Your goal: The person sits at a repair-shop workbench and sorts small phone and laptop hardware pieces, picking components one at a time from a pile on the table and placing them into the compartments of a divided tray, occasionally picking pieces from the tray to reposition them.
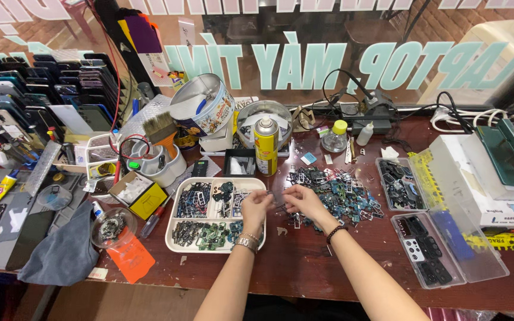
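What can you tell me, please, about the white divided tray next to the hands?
The white tray is a rounded rectangle, plastic by its look, lying flat on the reddish-brown table. Ridges split it into compartments holding sorted small metal parts, dark, silvery and greenish. The left hand hangs over its right edge; whether it touches is unclear. A yellow box sits by its left side and a spray can stands behind it.

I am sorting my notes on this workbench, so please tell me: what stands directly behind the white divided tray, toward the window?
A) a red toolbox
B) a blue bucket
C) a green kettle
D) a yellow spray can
D: a yellow spray can with a white cap stands upright just behind the white divided tray, while both hands work at the tray's right edge beside the pile of small parts.
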